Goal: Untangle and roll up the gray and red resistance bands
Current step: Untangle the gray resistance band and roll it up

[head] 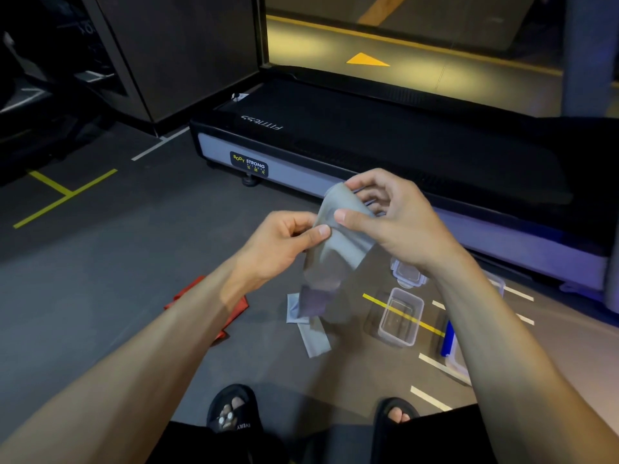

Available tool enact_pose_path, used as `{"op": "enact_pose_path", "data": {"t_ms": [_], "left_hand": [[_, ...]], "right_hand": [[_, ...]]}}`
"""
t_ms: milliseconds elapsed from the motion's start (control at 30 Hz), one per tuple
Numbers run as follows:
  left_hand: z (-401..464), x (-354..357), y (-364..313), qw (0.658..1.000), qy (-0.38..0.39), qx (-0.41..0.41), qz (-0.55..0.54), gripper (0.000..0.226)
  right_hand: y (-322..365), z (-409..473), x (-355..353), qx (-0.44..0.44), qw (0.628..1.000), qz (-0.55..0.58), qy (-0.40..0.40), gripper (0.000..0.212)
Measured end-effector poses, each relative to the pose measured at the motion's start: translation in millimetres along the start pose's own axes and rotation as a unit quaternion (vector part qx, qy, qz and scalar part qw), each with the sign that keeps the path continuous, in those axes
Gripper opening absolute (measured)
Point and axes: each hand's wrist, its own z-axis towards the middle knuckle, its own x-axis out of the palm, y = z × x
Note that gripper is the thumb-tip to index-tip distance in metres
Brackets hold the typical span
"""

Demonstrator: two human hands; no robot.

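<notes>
A treadmill (385, 155) fills the far side of the view, and the gym floor (100, 262) in front of it carries everything else. On that floor the red band (234, 304) lies in a loose heap, mostly hidden under the person's left forearm, apparently untouched. To the right stand a clear plastic box (400, 316) and, beyond it, a lid (407, 272) with clip edges; a blue-edged container sits partly hidden behind the right forearm.

The gray band (338, 239) is the one in hand. Its upper end is held up in the air between both hands, and the rest hangs down to the floor, where the tail lies folded over itself just left of the box.

The step looks like the start of rolling the gray band: the top end curves over into a first turn. The next move probably calls for winding that turn tighter while feeding slack up evenly, keeping the edges lined up so the roll does not cone.

The left hand (284, 242) pinches the band's left edge between thumb and curled fingers. The right hand (392, 216) grips the curled top, thumb pressed on the front face, fingers wrapped behind.
</notes>
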Motion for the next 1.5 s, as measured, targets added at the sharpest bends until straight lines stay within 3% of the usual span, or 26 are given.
{"op": "enact_pose_path", "data": {"t_ms": [367, 700, 1000, 1133, 1300, 1500], "left_hand": [[1, -1, 1, 0.997, 0.033, -0.031, -0.063, 0.009], [2, 3, 0, 0.995, 0.015, -0.061, -0.072, 0.037], [0, 7, -4, 0.997, -0.059, -0.046, -0.005, 0.038], [0, 7, -3, 0.995, -0.082, -0.044, 0.027, 0.046], [-1, 8, -1, 0.995, -0.088, -0.033, 0.036, 0.05], [0, 7, -3, 0.997, -0.075, -0.018, 0.007, 0.053]], "right_hand": [[-4, -1, -3, 0.098, 0.992, 0.072, -0.015, 0.019], [-3, 1, -1, 0.143, 0.983, 0.117, 0.006, 0.019], [-3, 2, 4, 0.159, 0.979, 0.124, 0.016, 0.011], [-3, 1, 9, 0.165, 0.98, 0.098, 0.043, 0.021], [-5, -5, 10, 0.127, 0.985, 0.077, 0.085, 0.022], [-3, -3, 10, 0.123, 0.986, 0.095, 0.056, 0.019]]}}
